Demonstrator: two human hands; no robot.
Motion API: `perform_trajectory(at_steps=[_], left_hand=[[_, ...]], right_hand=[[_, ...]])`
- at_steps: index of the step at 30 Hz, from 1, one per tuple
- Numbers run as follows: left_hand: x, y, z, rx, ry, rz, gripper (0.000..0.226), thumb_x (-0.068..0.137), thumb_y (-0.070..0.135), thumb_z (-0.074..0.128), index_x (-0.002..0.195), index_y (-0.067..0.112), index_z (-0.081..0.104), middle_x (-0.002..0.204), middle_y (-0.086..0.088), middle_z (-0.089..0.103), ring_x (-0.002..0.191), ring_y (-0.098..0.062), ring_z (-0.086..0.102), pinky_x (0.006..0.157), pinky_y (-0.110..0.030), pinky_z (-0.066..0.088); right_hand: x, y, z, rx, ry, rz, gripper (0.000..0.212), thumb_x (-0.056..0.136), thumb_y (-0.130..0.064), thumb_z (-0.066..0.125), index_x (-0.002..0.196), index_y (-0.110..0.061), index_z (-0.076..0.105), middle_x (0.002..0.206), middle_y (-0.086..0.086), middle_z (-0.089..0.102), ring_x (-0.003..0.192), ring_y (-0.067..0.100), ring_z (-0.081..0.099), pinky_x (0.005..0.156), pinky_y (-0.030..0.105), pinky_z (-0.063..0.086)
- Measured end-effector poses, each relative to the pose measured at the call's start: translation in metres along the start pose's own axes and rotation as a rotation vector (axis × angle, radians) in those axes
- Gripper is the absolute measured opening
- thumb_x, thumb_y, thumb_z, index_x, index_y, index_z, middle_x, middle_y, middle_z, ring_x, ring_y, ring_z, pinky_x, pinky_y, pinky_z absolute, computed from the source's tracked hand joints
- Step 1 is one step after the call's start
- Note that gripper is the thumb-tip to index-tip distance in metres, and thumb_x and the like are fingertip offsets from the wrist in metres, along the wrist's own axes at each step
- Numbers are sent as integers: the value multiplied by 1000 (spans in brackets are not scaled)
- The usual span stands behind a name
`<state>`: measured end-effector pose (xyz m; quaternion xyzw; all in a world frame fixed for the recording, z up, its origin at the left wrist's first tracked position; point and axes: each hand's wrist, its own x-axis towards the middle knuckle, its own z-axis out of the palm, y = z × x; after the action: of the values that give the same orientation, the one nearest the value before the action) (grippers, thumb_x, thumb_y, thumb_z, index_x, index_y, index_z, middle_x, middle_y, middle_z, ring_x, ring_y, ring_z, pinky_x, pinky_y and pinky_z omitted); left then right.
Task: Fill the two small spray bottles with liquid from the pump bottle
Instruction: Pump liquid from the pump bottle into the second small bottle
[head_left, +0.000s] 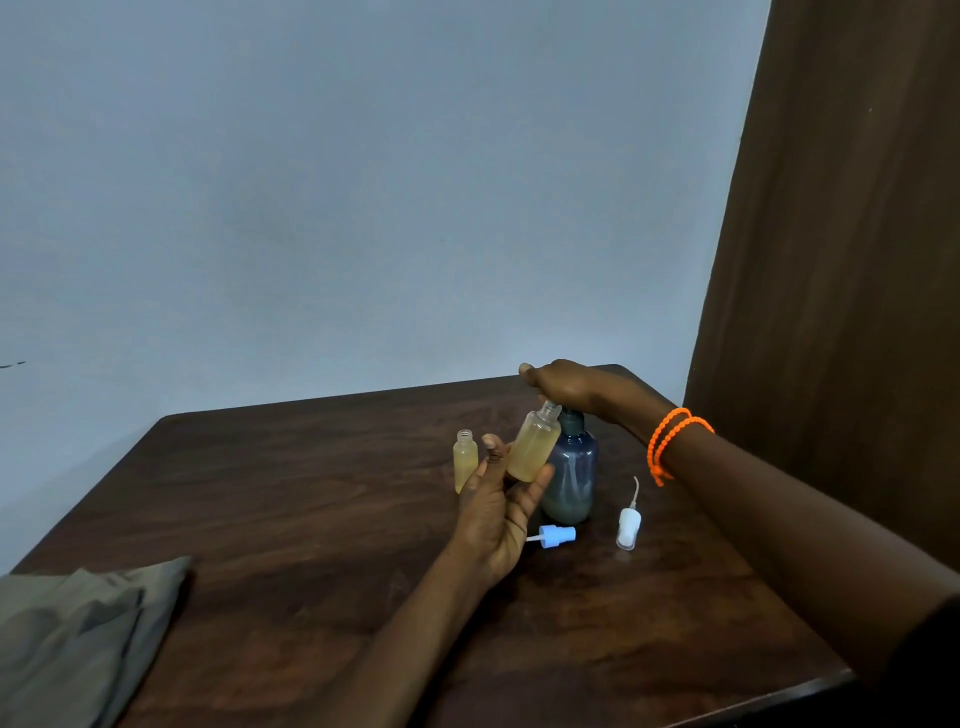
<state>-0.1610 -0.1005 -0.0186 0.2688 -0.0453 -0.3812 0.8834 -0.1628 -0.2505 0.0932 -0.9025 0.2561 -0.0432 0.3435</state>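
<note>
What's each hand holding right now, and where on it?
Left hand grips a small spray bottle by its lower body, tilted toward the pump. Right hand presses on the pump bottle head, not gripping the body.

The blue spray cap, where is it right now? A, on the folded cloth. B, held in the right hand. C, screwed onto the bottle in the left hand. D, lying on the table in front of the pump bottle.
D: the blue spray cap lies on its side on the table, just in front of the pump bottle, while the bottle in the left hand has an open neck.
</note>
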Motion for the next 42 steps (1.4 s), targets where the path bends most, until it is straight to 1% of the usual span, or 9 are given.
perform_trajectory(at_steps=[5,10,16,20,24,28,32,38,42], left_hand=[[-2,0,1,-1,8,7,43,90,34,64,117,1,59,128,-20,67,107,-26,71,71,-34,65],[-3,-1,1,-7,1,4,29,99,31,58,111,4,61,117,-18,72,103,-25,72,75,-36,65],[-2,0,-1,5,1,12,23,100,28,57,108,7,61,115,-15,71,98,-22,73,72,-35,65],[-2,-1,-1,-10,6,3,34,98,30,60,117,1,58,130,-21,66,109,-27,70,72,-36,65],[0,-1,0,13,-4,11,32,99,32,59,114,4,59,129,-20,66,109,-26,70,73,-35,65],[0,-1,-1,13,-6,4,36,98,33,60,117,2,59,130,-20,67,113,-27,69,75,-36,65],[0,-1,-1,-4,-2,8,30,99,30,59,112,3,60,126,-20,68,106,-26,71,71,-35,65],[4,-3,-4,3,6,7,46,96,33,61,126,-1,55,133,-21,65,110,-26,70,71,-34,64],[3,-2,-4,-9,10,3,40,97,31,61,121,0,58,132,-22,65,104,-25,73,72,-36,65]], right_hand=[[-2,1,2,-15,-7,11,59,105,-46,34,140,0,47,144,15,49,123,26,50,105,38,39],[-4,-3,-3,-32,-32,16,63,105,-49,32,144,-1,42,149,16,44,133,29,45,109,38,34],[-3,2,4,-19,-13,11,55,105,-47,34,127,-1,54,118,7,52,105,22,50,92,33,38],[-7,-2,-2,-35,-43,18,53,104,-51,33,127,-7,52,118,6,49,105,22,48,91,32,36],[-4,2,2,-11,-3,26,58,104,-50,33,131,-2,52,129,13,54,114,24,51,94,33,37],[-4,0,1,-39,-1,11,48,104,-49,33,121,-8,54,115,5,47,105,20,46,92,32,35],[-3,-2,-1,-27,-26,22,62,105,-50,32,141,-2,45,134,11,50,119,24,48,96,32,34],[-3,2,3,-35,6,14,58,105,-47,33,136,0,50,140,15,51,114,24,50,95,33,37],[-2,1,-1,-20,-19,16,51,104,-49,35,119,-7,58,111,4,55,108,23,49,92,32,36]])
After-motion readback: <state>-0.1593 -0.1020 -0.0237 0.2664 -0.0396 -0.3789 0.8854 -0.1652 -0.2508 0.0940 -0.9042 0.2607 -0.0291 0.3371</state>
